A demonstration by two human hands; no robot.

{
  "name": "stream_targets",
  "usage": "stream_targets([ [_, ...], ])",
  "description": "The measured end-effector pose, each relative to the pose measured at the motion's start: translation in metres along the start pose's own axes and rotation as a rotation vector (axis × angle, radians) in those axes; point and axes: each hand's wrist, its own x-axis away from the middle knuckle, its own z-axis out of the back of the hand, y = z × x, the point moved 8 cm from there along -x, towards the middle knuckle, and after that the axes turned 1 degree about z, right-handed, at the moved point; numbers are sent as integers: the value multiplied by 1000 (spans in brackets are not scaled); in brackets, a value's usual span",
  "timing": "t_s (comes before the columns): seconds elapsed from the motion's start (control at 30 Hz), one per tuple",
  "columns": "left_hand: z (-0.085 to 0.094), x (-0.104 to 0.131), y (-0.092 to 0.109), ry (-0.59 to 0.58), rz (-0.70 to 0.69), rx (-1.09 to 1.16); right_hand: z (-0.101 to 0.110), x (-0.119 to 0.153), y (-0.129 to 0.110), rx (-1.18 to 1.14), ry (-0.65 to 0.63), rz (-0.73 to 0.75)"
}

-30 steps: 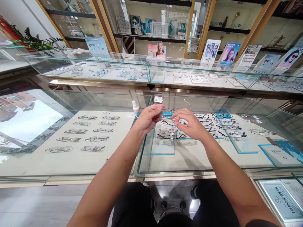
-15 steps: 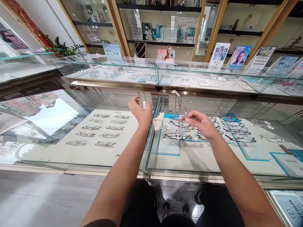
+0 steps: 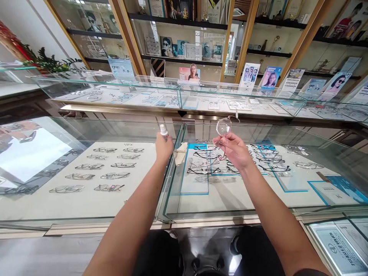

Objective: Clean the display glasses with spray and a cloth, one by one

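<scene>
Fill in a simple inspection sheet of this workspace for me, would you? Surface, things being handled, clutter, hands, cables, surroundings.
Surface: glass counter, see-through, with reflections at the far left.
Things handled: glasses, held up above the counter; white bottle, upper part showing.
Clutter: pale cloth on the counter between the hands; rows of frames seen through the glass.
Left hand: at the bottle; its grip is mostly hidden.
Right hand: grip closed on the glasses.
Cables: nothing seen.
Surroundings: second counter beyond, with cards on top; shelves behind; plant at far left.
</scene>
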Motion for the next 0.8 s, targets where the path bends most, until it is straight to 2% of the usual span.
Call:
stream_targets([
  [0.1, -9, 16, 32, -145, -156, 371, 0, 1, 5, -5, 35, -20],
  [0.17, -14, 32, 51, -271, -184, 598, -1, 1, 9, 10, 48, -30],
  [0.27, -26, 57, 70, -557, -48, 872, -3, 1, 17, 50, 52, -40],
  [0.37, -34, 82, 86, -874, 68, 1002, -4, 2, 26, 83, 47, -65],
  [0.47, -37, 97, 93, -1043, 82, 1024, -6, 4, 31, 109, 32, -84],
  [0.6, -44, 102, 93, -1085, 18, 925, -11, 6, 36, 126, -7, -100],
  [0.8, -49, 100, 88, -882, -204, 550, -16, 6, 44, 141, -52, -135],
])
